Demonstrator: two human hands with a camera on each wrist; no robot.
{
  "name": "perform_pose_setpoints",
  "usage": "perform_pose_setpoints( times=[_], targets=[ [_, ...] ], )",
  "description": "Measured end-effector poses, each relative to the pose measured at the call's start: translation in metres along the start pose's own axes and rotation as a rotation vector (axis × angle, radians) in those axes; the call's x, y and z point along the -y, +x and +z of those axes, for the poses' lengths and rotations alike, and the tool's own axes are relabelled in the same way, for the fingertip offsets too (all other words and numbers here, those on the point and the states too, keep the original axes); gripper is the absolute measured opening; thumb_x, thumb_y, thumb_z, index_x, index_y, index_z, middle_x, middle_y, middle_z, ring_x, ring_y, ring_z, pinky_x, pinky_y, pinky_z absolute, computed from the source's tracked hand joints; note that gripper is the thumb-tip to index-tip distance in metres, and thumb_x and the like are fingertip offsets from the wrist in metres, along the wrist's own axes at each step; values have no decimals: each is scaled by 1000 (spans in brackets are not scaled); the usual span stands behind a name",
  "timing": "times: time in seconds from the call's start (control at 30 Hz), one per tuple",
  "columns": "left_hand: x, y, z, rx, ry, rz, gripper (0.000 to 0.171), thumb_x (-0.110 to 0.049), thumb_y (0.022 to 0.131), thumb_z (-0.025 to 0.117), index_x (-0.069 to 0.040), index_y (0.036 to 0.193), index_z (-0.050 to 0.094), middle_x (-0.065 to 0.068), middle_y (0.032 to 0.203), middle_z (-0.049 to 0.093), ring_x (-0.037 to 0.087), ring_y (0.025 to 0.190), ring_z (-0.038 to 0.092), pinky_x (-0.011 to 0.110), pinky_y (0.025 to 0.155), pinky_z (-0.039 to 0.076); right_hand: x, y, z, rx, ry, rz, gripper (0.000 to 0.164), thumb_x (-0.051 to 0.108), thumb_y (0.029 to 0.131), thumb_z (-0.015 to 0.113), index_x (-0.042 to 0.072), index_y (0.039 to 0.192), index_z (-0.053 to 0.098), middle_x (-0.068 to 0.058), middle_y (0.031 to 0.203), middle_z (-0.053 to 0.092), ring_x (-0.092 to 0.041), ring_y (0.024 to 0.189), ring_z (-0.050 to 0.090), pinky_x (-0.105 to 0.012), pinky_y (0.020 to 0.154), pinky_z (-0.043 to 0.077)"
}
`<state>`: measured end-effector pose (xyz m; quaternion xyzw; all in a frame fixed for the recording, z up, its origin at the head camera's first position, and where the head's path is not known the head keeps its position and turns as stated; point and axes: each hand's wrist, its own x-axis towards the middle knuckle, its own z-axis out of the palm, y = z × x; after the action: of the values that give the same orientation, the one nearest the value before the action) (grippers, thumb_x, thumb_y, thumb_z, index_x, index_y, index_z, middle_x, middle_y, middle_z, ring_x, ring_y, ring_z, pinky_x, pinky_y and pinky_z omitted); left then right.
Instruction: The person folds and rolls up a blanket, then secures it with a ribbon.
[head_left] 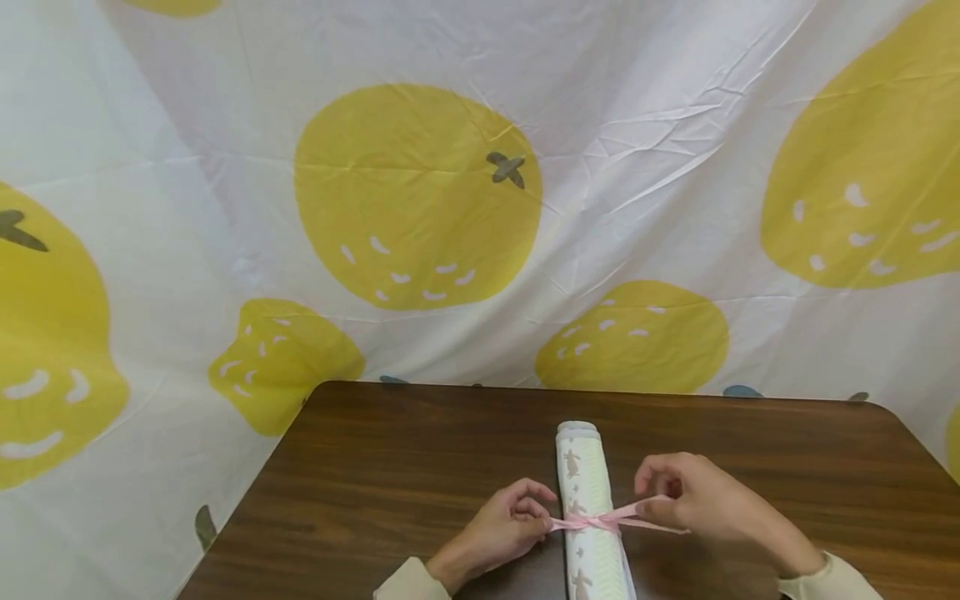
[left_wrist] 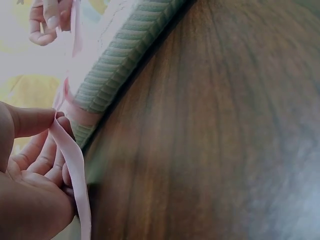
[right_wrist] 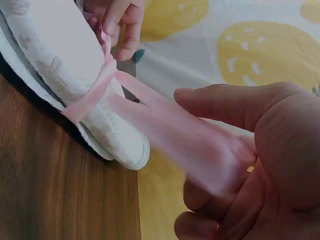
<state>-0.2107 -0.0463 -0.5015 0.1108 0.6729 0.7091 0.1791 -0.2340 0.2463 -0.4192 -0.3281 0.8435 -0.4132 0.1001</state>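
Observation:
A rolled-up cloth (head_left: 585,479), white and pale green with small brown animal figures, lies lengthwise on the table. Around its middle runs a pink ribbon (head_left: 596,522), crossed or knotted on top. My left hand (head_left: 501,527), left of the roll, pinches one side of the ribbon between thumb and finger; in the left wrist view a loose tail (left_wrist: 72,155) hangs past the palm. On the right, my right hand (head_left: 708,500) holds the other side with curled fingers. The right wrist view shows that ribbon part (right_wrist: 175,135) doubled and blurred against the fingers, the thumb stretched above it.
The dark wooden table (head_left: 390,450) has rounded far corners. Behind its far edge hangs a white cloth (head_left: 465,50) printed with big yellow fruit. Cream sleeves (head_left: 412,581) cover both forearms.

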Motion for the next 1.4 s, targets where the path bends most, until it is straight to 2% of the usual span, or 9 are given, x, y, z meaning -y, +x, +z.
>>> perform_pose_setpoints(
  times=[0.13, 0.37, 0.5, 0.63, 0.77, 0.9, 1.1, 1.23, 1.4],
  targets=[
    [-2, 0, -1, -9, -51, -6, 34, 10, 88, 59, 9, 121, 52, 2, 82, 62, 13, 71, 56, 19, 60, 42, -2, -1, -3, -17, -34, 16, 12, 17, 86, 75, 13, 93, 66, 11, 65, 55, 0, 56, 48, -23, 50, 42],
    [-4, 1, -4, -4, -76, -12, 36, 9, 89, 58, 9, 123, 51, 3, 85, 62, 14, 72, 57, 23, 65, 46, -16, -9, -4, 3, 59, 52, 7, 4, 88, 66, 7, 94, 68, 8, 69, 61, -1, 62, 52, -23, 56, 45],
    [-5, 0, -7, -4, -42, -10, 35, 8, 89, 59, 9, 123, 51, 3, 84, 62, 13, 73, 57, 22, 65, 46, -25, -14, -2, -12, 78, 32, 6, 5, 91, 65, 8, 95, 68, 8, 73, 61, -2, 67, 54, -23, 60, 45],
    [-8, 2, -9, -20, 33, 12, 33, 7, 89, 62, 8, 121, 54, 3, 83, 62, 13, 71, 58, 24, 66, 47, -32, -18, 0, -13, 104, 27, 6, 9, 92, 66, 8, 97, 68, 4, 76, 63, -4, 71, 57, -23, 64, 45],
    [-10, 5, -12, -39, 137, 64, 31, 5, 88, 64, 7, 118, 57, 3, 81, 63, 13, 69, 58, 22, 66, 48, -38, -22, 2, -18, 130, 57, 8, 12, 93, 67, 8, 99, 68, -1, 80, 66, -7, 76, 61, -23, 69, 45],
    [-13, 7, -16, -45, 183, 88, 29, 4, 89, 64, 6, 117, 57, 3, 81, 63, 11, 68, 58, 21, 64, 48, -45, -24, 5, -42, 165, 105, 11, 14, 93, 67, 5, 100, 66, -4, 81, 68, -9, 79, 62, -23, 71, 44],
    [-14, 10, -21, -48, 230, 98, 28, 4, 89, 64, 7, 116, 58, 3, 81, 63, 10, 66, 56, 21, 64, 47, -55, -27, 10, -62, 233, 118, 6, 8, 93, 65, 3, 97, 65, -5, 77, 66, -8, 74, 60, -25, 67, 47],
    [-14, 10, -24, -68, 256, 67, 26, 3, 89, 66, 4, 115, 61, 2, 80, 63, 10, 67, 55, 20, 63, 46, -62, -28, 15, -43, 290, 99, 3, 2, 93, 61, 0, 92, 64, -6, 74, 65, -6, 68, 58, -26, 61, 49],
    [-11, 8, -28, -44, 250, 29, 28, 1, 89, 67, 2, 117, 62, -2, 78, 61, 9, 66, 53, 19, 60, 42, -72, -28, 20, -43, 304, 96, 6, 3, 94, 61, -2, 93, 62, -9, 74, 67, -5, 63, 56, -25, 54, 48]
  ],
)
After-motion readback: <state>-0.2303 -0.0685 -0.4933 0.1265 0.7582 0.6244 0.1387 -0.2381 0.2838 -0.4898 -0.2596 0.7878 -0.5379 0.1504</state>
